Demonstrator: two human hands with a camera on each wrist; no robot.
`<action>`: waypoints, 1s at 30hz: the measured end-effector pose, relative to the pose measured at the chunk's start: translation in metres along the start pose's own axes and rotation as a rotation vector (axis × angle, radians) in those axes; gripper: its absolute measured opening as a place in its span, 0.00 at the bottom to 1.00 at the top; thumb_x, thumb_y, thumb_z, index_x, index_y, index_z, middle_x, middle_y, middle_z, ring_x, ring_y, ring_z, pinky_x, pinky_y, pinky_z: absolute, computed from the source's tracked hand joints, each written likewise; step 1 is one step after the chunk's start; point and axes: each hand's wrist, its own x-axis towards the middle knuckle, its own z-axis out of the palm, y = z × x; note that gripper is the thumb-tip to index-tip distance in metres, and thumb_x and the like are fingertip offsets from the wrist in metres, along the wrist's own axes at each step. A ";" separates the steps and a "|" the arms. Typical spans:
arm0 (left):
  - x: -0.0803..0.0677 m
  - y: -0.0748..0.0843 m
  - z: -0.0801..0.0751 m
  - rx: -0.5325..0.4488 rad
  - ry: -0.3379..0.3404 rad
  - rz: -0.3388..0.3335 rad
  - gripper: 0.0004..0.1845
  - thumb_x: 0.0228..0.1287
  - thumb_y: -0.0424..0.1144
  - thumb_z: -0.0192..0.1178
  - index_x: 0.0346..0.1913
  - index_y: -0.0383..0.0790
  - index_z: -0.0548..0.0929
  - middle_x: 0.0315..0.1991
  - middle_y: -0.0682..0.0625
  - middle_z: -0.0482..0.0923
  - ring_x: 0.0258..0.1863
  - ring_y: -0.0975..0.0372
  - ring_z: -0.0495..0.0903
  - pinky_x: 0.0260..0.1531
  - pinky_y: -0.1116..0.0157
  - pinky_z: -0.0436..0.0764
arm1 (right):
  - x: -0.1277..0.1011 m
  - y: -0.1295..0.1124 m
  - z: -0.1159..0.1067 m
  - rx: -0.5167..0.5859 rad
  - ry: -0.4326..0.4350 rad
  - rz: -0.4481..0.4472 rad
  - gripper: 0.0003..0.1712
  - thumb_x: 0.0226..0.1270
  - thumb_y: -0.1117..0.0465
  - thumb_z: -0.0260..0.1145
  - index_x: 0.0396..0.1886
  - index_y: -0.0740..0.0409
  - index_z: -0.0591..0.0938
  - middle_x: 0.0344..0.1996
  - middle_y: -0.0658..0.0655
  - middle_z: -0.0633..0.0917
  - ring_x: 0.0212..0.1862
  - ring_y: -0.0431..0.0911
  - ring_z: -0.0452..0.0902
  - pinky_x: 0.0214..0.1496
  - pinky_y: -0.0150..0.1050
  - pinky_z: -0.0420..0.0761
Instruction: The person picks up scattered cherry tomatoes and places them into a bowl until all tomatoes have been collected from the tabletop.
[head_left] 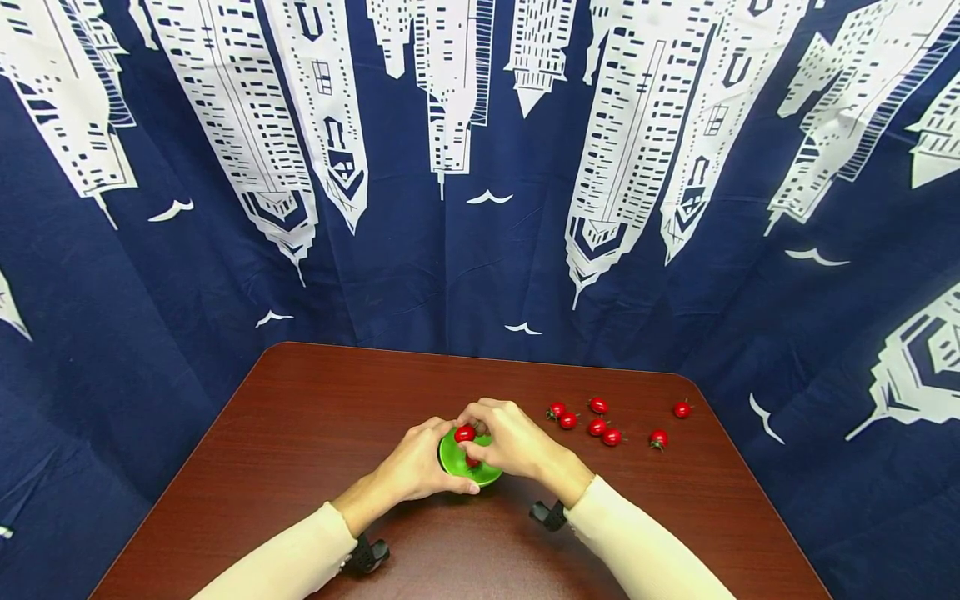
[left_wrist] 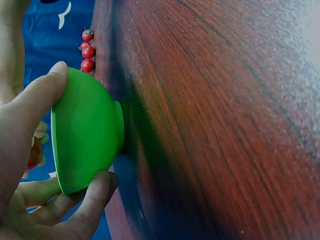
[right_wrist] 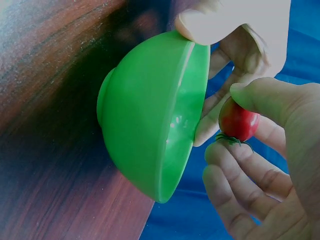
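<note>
A small green bowl (head_left: 463,468) stands on the brown table (head_left: 315,417), near its middle. My left hand (head_left: 427,458) grips the bowl by its rim, thumb (left_wrist: 42,95) on one side and fingers (left_wrist: 95,197) on the other. My right hand (head_left: 486,428) pinches a red cherry tomato (right_wrist: 238,121) between thumb and fingers just over the bowl's mouth. One more tomato (head_left: 472,461) lies inside the bowl. Several loose cherry tomatoes (head_left: 597,427) lie on the table to the right of the bowl.
A blue cloth (head_left: 480,250) printed with white skyscrapers hangs behind and around the table. The table's rounded far edge (head_left: 480,358) lies close behind the hands. Black wrist straps (head_left: 547,515) show on both cream sleeves.
</note>
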 end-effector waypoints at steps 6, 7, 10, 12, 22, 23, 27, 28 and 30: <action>0.000 0.002 -0.001 -0.022 -0.005 -0.014 0.54 0.46 0.60 0.96 0.74 0.35 0.87 0.59 0.48 0.90 0.56 0.55 0.87 0.58 0.54 0.90 | -0.004 0.001 0.001 -0.070 -0.011 0.054 0.20 0.70 0.52 0.86 0.59 0.43 0.94 0.53 0.51 0.95 0.50 0.50 0.94 0.49 0.49 0.94; 0.000 0.002 -0.001 -0.023 -0.006 -0.014 0.54 0.46 0.60 0.96 0.74 0.35 0.86 0.60 0.47 0.90 0.57 0.54 0.87 0.59 0.53 0.90 | -0.004 0.001 0.001 -0.069 -0.015 0.058 0.20 0.70 0.52 0.85 0.60 0.43 0.94 0.54 0.52 0.95 0.51 0.51 0.94 0.50 0.51 0.94; 0.000 0.003 -0.001 -0.017 -0.007 -0.012 0.54 0.46 0.60 0.96 0.73 0.35 0.87 0.60 0.47 0.90 0.57 0.53 0.87 0.59 0.52 0.90 | -0.005 0.001 -0.001 -0.064 -0.019 0.066 0.20 0.71 0.51 0.85 0.61 0.42 0.93 0.55 0.52 0.95 0.52 0.52 0.94 0.50 0.53 0.95; 0.000 0.002 -0.001 -0.015 -0.007 -0.011 0.53 0.46 0.61 0.95 0.72 0.35 0.87 0.59 0.47 0.90 0.56 0.54 0.87 0.58 0.52 0.91 | -0.005 0.001 -0.002 -0.062 -0.016 0.066 0.21 0.71 0.51 0.85 0.61 0.42 0.93 0.56 0.53 0.95 0.53 0.52 0.95 0.50 0.53 0.95; -0.001 0.003 0.000 -0.033 -0.005 -0.004 0.53 0.47 0.60 0.95 0.72 0.34 0.87 0.59 0.46 0.91 0.55 0.55 0.89 0.57 0.55 0.92 | -0.009 0.000 -0.006 -0.077 0.009 0.067 0.20 0.71 0.50 0.84 0.61 0.42 0.94 0.56 0.50 0.94 0.53 0.51 0.94 0.50 0.50 0.94; -0.001 0.002 0.000 -0.032 -0.003 -0.001 0.53 0.47 0.60 0.95 0.72 0.34 0.87 0.59 0.46 0.91 0.54 0.55 0.89 0.56 0.56 0.91 | -0.009 0.000 -0.006 -0.075 0.010 0.068 0.21 0.71 0.50 0.84 0.61 0.42 0.94 0.56 0.50 0.94 0.53 0.51 0.94 0.50 0.49 0.93; -0.001 0.002 0.000 -0.025 -0.002 0.001 0.54 0.46 0.61 0.95 0.73 0.35 0.87 0.59 0.46 0.90 0.53 0.56 0.87 0.53 0.58 0.90 | -0.012 0.003 -0.008 -0.075 0.018 0.071 0.21 0.71 0.50 0.85 0.62 0.43 0.94 0.55 0.50 0.94 0.52 0.50 0.94 0.51 0.48 0.93; -0.001 0.002 0.000 -0.022 -0.003 -0.001 0.55 0.46 0.61 0.95 0.74 0.35 0.86 0.60 0.46 0.90 0.54 0.56 0.87 0.53 0.58 0.89 | -0.012 0.004 -0.009 -0.074 0.022 0.070 0.22 0.71 0.50 0.85 0.62 0.43 0.94 0.55 0.50 0.94 0.52 0.49 0.94 0.52 0.48 0.94; -0.001 0.002 0.000 -0.021 -0.006 -0.007 0.56 0.47 0.61 0.95 0.75 0.35 0.86 0.61 0.46 0.90 0.55 0.56 0.87 0.54 0.57 0.89 | -0.014 0.006 -0.010 -0.075 0.034 0.068 0.22 0.71 0.50 0.86 0.62 0.44 0.94 0.55 0.49 0.93 0.51 0.49 0.94 0.53 0.47 0.94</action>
